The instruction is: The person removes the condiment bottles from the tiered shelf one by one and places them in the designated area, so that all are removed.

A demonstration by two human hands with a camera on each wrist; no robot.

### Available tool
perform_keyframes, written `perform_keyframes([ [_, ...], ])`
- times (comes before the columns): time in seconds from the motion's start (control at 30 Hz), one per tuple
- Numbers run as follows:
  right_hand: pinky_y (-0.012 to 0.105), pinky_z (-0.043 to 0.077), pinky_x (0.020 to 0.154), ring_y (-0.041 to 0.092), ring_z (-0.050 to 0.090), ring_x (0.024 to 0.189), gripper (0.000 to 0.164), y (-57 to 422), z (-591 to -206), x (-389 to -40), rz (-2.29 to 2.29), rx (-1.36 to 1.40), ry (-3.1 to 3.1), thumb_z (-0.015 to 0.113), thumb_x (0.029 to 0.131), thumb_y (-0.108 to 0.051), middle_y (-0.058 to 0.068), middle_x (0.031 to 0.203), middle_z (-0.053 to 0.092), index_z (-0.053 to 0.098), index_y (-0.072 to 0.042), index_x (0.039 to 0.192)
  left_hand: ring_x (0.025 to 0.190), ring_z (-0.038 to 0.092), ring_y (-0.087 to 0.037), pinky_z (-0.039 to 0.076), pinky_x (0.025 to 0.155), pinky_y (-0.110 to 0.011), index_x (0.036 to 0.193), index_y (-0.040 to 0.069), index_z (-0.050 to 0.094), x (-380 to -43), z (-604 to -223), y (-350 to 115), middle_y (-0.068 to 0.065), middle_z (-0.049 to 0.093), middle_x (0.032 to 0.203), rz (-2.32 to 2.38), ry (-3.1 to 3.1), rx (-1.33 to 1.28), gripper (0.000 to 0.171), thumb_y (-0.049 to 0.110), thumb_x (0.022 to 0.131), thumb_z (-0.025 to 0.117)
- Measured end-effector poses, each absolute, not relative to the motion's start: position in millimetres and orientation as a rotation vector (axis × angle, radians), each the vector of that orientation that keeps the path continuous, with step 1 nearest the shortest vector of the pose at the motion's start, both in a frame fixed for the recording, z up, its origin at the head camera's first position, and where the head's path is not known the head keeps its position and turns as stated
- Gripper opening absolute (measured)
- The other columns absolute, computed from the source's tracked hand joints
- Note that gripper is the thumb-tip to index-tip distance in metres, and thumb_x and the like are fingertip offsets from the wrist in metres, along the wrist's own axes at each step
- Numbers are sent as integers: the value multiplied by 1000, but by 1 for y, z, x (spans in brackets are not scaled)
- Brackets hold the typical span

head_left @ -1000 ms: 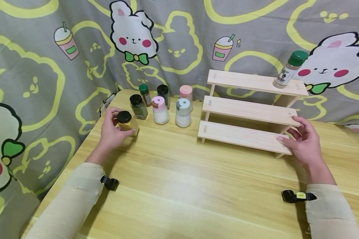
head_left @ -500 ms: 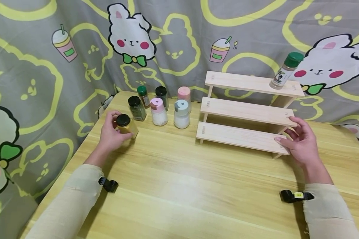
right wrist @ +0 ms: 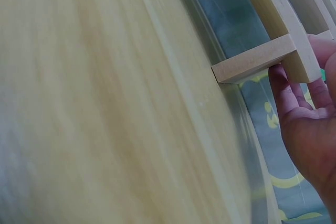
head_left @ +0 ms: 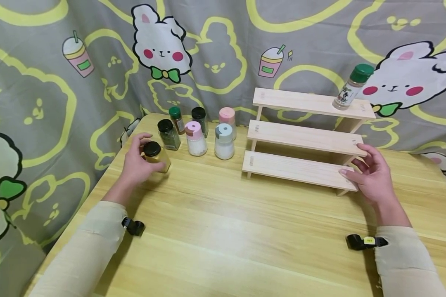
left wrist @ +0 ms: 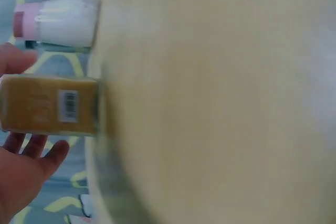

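Observation:
My left hand (head_left: 138, 163) grips a square glass jar (head_left: 160, 161) of yellow-brown powder with a black lid, upright at the table's left side. In the left wrist view, thumb and fingertips are on opposite sides of the jar (left wrist: 50, 106), and a barcode label faces the camera. My right hand (head_left: 377, 175) holds the right end of a three-step wooden rack (head_left: 301, 167), thumb on top of the lowest step. From the right wrist, its fingers (right wrist: 283, 90) reach beneath the step board (right wrist: 302, 59). A green-capped clear shaker (head_left: 347, 95) stands at the top step's right end.
Behind the left hand stand a black-lidded green herb jar (head_left: 169, 138), a green-capped bottle (head_left: 177, 121) and another black-lidded jar (head_left: 199, 119). Beside them are white-filled shakers with pink (head_left: 197, 144) and pale blue (head_left: 224, 147) caps, plus a pink-lidded one (head_left: 228, 115). A patterned curtain (head_left: 215, 49) hangs behind.
The head view has shifted slightly, so the scene sits a little further left. Both hands keep their holds, and the jars and rack stay in place.

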State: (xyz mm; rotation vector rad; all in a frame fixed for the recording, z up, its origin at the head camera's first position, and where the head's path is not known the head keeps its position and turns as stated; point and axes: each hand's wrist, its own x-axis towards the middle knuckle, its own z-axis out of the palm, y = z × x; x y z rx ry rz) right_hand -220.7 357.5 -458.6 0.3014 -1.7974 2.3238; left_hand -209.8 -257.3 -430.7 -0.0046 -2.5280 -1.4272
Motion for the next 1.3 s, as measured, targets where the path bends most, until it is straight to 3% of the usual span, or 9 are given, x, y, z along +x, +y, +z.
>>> perform_keyframes([
  [0.13,24,55,81,20,61,110,86,357,-458,-222,2292,296,-1838,53,70,43,8,130,55,49,-4,142,111,52,-29,44,87,-37,138,13,41,-212,-414,-254,-14,50,123,-1431,-2465,-56,85,-6,68,86],
  [0.37,24,55,81,21,61,109,87,356,-457,-222,2279,295,-1852,55,69,43,7,129,56,49,-5,142,112,50,-24,39,104,-47,138,10,40,-217,-384,-246,-17,48,123,-1451,-2401,-89,83,-6,70,86],
  [0.53,24,55,80,22,61,110,87,356,-456,-223,2302,303,-1834,54,70,43,8,130,56,50,-5,142,112,50,-25,39,107,-45,136,5,41,-210,-351,-227,-21,48,122,-1433,-2367,-130,77,-8,73,83],
  [0.67,25,55,79,22,61,111,87,356,-456,-222,2312,300,-1826,54,70,43,8,131,55,50,-5,142,112,51,-25,38,108,-42,134,8,44,-213,-333,-213,-21,49,120,-1429,-2330,-208,72,-7,74,81],
  [0.97,24,55,80,19,61,110,86,358,-457,-220,2299,268,-1846,55,70,42,6,131,55,50,-6,142,118,51,-23,37,108,-32,136,14,43,-250,-329,-200,-14,50,123,-1436,-2321,-279,78,-5,72,85],
  [1.3,23,55,80,20,61,110,86,358,-457,-218,2284,276,-1844,54,70,42,6,130,56,51,-6,142,119,52,-18,37,106,-26,139,15,41,-269,-319,-169,-9,51,123,-1462,-2328,-343,81,4,73,88],
])
